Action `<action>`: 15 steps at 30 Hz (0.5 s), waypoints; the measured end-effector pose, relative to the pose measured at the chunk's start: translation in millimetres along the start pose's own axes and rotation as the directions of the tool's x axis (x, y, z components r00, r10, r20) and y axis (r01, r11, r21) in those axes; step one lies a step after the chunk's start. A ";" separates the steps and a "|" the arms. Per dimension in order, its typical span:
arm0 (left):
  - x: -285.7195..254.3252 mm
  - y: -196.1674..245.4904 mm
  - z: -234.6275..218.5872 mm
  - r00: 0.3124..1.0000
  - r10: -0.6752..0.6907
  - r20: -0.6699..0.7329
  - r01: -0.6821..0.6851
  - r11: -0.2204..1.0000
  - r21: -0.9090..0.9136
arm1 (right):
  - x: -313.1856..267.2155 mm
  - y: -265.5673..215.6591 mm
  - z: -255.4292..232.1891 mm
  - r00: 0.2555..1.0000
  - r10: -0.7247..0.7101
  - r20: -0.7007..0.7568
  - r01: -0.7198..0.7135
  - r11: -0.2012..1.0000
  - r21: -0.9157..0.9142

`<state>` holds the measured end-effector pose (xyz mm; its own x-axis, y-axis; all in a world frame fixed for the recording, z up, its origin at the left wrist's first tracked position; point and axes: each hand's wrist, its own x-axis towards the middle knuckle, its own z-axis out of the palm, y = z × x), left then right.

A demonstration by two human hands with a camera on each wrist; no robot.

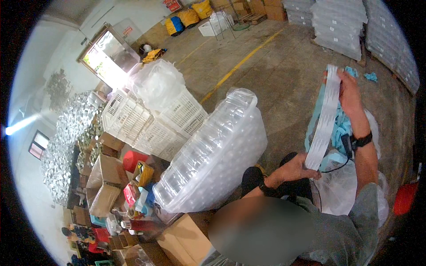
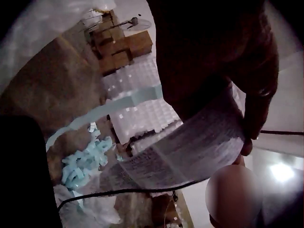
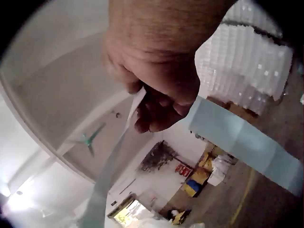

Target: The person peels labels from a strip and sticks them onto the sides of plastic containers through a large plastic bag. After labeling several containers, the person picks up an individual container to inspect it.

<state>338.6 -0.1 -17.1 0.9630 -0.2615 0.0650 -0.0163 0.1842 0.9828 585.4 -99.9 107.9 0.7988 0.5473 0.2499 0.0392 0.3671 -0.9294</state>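
Observation:
A long strip of white labels (image 1: 323, 128) on pale blue backing is stretched between both hands. The left hand (image 1: 296, 170) pinches its lower end; the right hand (image 1: 350, 94) grips the upper end, fingers curled round it. In the left wrist view the left hand (image 2: 223, 61) holds the printed strip (image 2: 180, 159) by its edge. In the right wrist view the right hand (image 3: 154, 71) pinches the strip, and pale blue backing (image 3: 247, 142) runs off to the right. Crumpled blue backing (image 1: 341, 128) lies behind the strip, by the right forearm.
A big clear bag of plastic containers (image 1: 213, 155) stands left of the hands, with white crates (image 1: 155, 133) beyond. An open carton (image 1: 184, 239) is near the body. Wrapped stacks (image 1: 339, 26) stand at the back right; a red object (image 1: 404, 198) is at the far right. A thin cable hangs by the wrists.

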 end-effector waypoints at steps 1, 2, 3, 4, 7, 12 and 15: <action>-2.1 -1.0 2.3 1.000 0.003 -0.001 -0.003 1.000 -0.002 | 15.4 0.9 -12.5 0.999 -0.036 -0.013 0.037 0.997 0.074; -5.2 -1.1 3.7 1.000 0.019 -0.012 -0.018 0.998 0.063 | 29.2 0.6 -25.7 0.999 -0.036 -0.012 0.037 0.997 0.073; -8.6 -1.2 4.9 0.999 0.035 -0.023 -0.032 0.991 0.128 | 42.6 0.7 -41.3 0.999 -0.024 -0.045 0.028 0.995 0.096; -12.1 -2.1 5.3 0.999 0.036 -0.024 -0.033 0.991 0.126 | 56.5 1.9 -60.6 0.997 -0.012 -0.078 0.021 0.993 0.119; -23.9 -6.0 1.3 0.998 0.058 0.026 -0.061 0.990 0.129 | 106.8 36.2 -153.8 0.993 -0.027 -0.112 0.041 0.992 0.123; -39.4 -12.2 -9.9 0.992 -0.121 0.047 0.124 0.989 -0.080 | 50.4 96.2 -201.9 0.963 0.099 -0.252 -0.014 0.948 0.319; -32.8 -18.3 -20.5 0.991 -0.080 -0.108 0.064 0.987 -0.148 | -35.0 146.3 -167.5 0.928 0.335 -0.165 -0.279 0.915 0.290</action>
<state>312.8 24.5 -40.8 0.9846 -0.1718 -0.0331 0.0852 0.3053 0.9484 663.7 -191.3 -82.4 0.8531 0.5067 -0.1247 -0.3615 0.4016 -0.8414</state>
